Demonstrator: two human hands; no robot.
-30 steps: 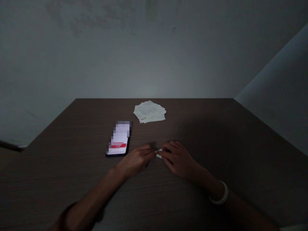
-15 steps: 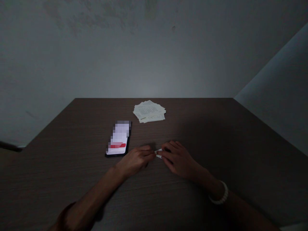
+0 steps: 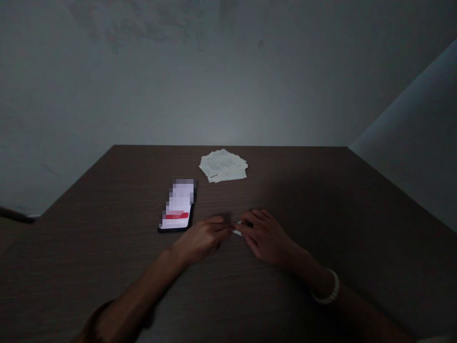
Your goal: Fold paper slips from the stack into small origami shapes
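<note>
A small white piece of paper [image 3: 237, 232] shows between my fingertips, low over the table; most of it is covered. My left hand [image 3: 205, 237] is closed, its fingers pinched at the paper's left end. From the other side my right hand [image 3: 266, 237] bends its fingers round the paper, with the index finger reaching to the left fingertips. Whether the paper is folded I cannot make out. Left of my left hand lies a phone [image 3: 178, 205] with its screen lit and partly blurred.
Beyond the hands, a fanned stack of printed paper sheets [image 3: 223, 165] lies toward the back of the dark wooden table [image 3: 303, 286]. A grey wall [image 3: 228, 85] rises behind the table's far edge. The light is dim.
My right index finger has stretched left across the paper to the left fingertips, so less of the paper shows. The phone and the stack lie as before.
</note>
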